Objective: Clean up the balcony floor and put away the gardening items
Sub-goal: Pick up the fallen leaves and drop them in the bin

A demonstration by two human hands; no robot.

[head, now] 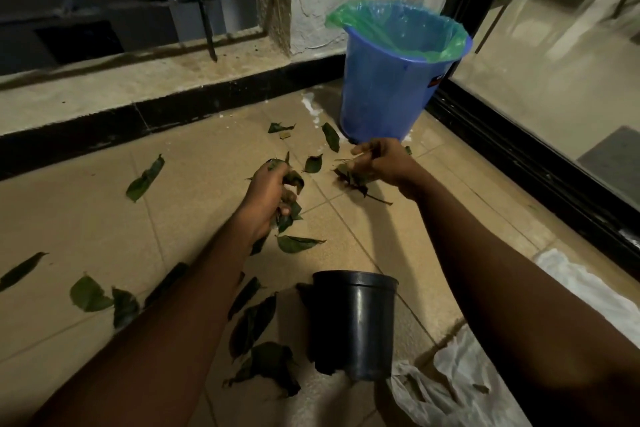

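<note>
One black pot (353, 322) stands upright on the tiled floor (194, 163) nearest me, with a crumpled white plastic bag (450, 388) just beside it on my right. Loose leaves (258, 322) lie scattered around the pot and out to the left. Farther on, my left hand (268, 196) is clenched round a bunch of leaves (294, 180), low over the tiles. My right hand (382, 163) is apart from it, a little farther out, grasping its own clump of leaves and stems (353, 180) (some trail down towards the floor). Beyond both, in the corner by the glass door (554, 80), the blue bucket (388, 100) sits upright, lined with a green bag (398, 24).
</note>
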